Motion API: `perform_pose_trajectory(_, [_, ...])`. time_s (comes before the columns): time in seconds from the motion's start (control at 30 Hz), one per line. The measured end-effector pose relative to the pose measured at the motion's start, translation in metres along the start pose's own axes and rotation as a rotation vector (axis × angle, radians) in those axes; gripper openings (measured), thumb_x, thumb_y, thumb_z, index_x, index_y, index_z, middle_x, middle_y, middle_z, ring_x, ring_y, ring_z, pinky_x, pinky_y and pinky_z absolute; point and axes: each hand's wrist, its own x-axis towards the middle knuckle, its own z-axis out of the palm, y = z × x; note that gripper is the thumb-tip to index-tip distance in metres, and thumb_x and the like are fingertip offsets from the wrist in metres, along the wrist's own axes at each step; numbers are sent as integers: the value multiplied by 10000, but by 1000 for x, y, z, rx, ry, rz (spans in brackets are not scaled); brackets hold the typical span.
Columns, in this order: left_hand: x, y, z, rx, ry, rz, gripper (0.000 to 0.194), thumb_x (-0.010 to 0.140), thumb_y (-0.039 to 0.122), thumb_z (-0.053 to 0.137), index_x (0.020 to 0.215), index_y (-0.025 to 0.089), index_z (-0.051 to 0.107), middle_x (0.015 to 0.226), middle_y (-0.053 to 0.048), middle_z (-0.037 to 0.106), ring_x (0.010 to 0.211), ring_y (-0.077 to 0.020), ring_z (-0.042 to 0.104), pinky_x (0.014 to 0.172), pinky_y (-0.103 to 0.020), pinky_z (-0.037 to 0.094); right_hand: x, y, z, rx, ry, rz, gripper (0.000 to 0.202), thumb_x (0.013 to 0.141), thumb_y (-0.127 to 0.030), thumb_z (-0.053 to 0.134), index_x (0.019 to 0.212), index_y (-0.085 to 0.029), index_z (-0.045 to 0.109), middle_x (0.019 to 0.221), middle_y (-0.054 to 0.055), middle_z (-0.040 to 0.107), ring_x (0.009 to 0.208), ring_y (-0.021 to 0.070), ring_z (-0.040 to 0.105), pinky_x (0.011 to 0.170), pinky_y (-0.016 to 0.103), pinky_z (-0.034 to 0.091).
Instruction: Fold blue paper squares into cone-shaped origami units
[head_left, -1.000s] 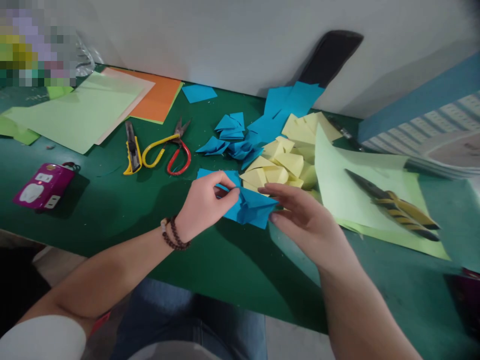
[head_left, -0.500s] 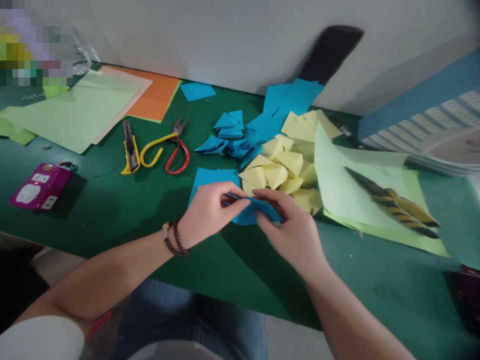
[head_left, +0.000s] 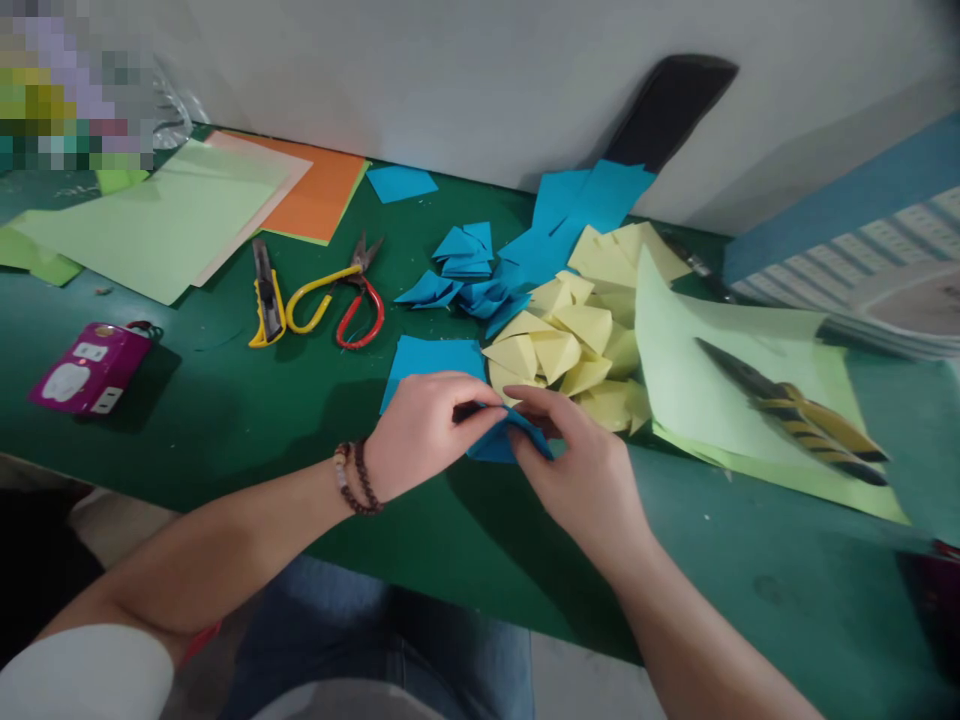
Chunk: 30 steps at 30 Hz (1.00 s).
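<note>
Between my hands is a piece of blue paper [head_left: 495, 446], partly folded and held just above the green table. My left hand [head_left: 431, 425] pinches its upper edge between thumb and fingers. On the other side, my right hand [head_left: 574, 445] grips it with thumb and forefinger. The fingers hide much of the fold. A flat blue sheet [head_left: 431, 360] lies just behind my left hand. Folded yellow paper pieces [head_left: 559, 340] are heaped beyond my right hand, with folded blue pieces [head_left: 465, 265] behind them to the left.
Left on the green table [head_left: 225, 420] are a yellow cutter knife [head_left: 266, 300], red-and-yellow scissors [head_left: 349, 290], a purple power socket [head_left: 90, 368] and light green sheets [head_left: 157, 220]. Pliers [head_left: 795, 410] rest on green paper [head_left: 750, 340] at right. A box [head_left: 847, 220] stands against the wall.
Both hands still hold the blue paper. It has tilted, and its right side now sits deeper between my right thumb and forefinger. The whole view has shifted slightly.
</note>
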Motion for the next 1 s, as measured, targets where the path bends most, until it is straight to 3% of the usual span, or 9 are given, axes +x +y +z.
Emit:
perform_pose_trajectory(0.17, [0,-2,-2,114,-65,189,96,892,172,638,881,161,733,949,-44,755,921,-169,705,814,-255,548,2,0,-7,62,-90,8,348,801,-223,602,1147,-236,640,975,45,728,767,187,676,730,344,572])
perform_pose_trajectory(0.27, [1,-3,-4,146,-145,202,102,893,196,644,865,180,741,984,-42,728,937,-166,687,808,-258,539,3,1,-9,229,-158,93,392,799,-243,600,1190,-231,613,952,39,730,703,161,664,671,313,574])
perform_pose_trajectory(0.4, [1,-2,-3,63,-135,143,105,863,221,685,947,179,734,956,-54,687,904,-167,668,801,-278,538,2,-1,-4,352,-168,138,391,788,-223,586,1178,-240,615,897,33,724,751,173,682,679,311,571])
perform_pose_trajectory(0.57, [3,1,-1,-257,-82,-110,456,735,222,790,1145,163,599,1073,-74,678,960,-186,663,762,-261,554,3,1,-1,473,-25,251,398,800,-305,648,1191,-249,597,816,11,678,669,151,637,584,286,530])
perform_pose_trajectory(0.7, [6,3,-2,-354,-92,-304,230,760,211,736,939,154,604,939,-43,687,789,-138,654,693,-243,540,6,4,-1,595,16,306,236,774,-332,694,971,-239,603,838,15,673,678,140,632,553,254,511])
perform_pose_trajectory(0.87, [7,4,-3,-268,-91,-307,125,750,189,724,777,156,607,708,25,615,647,-97,566,610,-210,469,6,4,2,541,-34,295,207,751,-321,694,883,-233,561,761,-9,636,636,123,591,558,250,498])
perform_pose_trajectory(1.0, [7,3,-4,-281,-110,-327,91,746,172,720,769,149,635,691,28,613,633,-90,547,595,-201,444,6,3,0,507,-73,299,257,744,-350,698,945,-231,589,801,13,659,720,157,631,616,284,528])
